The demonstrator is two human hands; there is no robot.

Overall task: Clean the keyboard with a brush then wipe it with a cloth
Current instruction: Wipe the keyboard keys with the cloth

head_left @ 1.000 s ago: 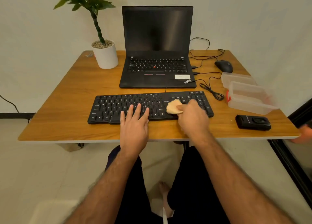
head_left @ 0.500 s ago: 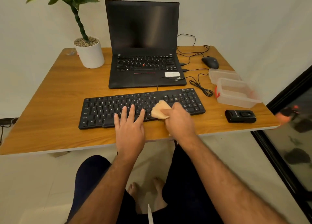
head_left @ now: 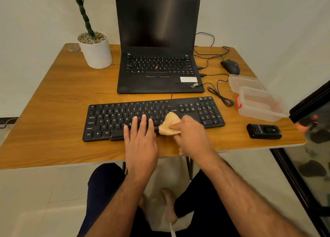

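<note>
Leftward along the keyboard the cloth has slid, pinched in the right hand. Left hand lies flat, fingers straight, on keys; keyboard runs left-right across the counter.

Left hand flat, palm down, fingers straight and slightly spread, forearm reaching in from below. Right hand just beside it, fingers curled in a pinching grip on a crumpled tan cloth, forearm angled in from lower right
</note>
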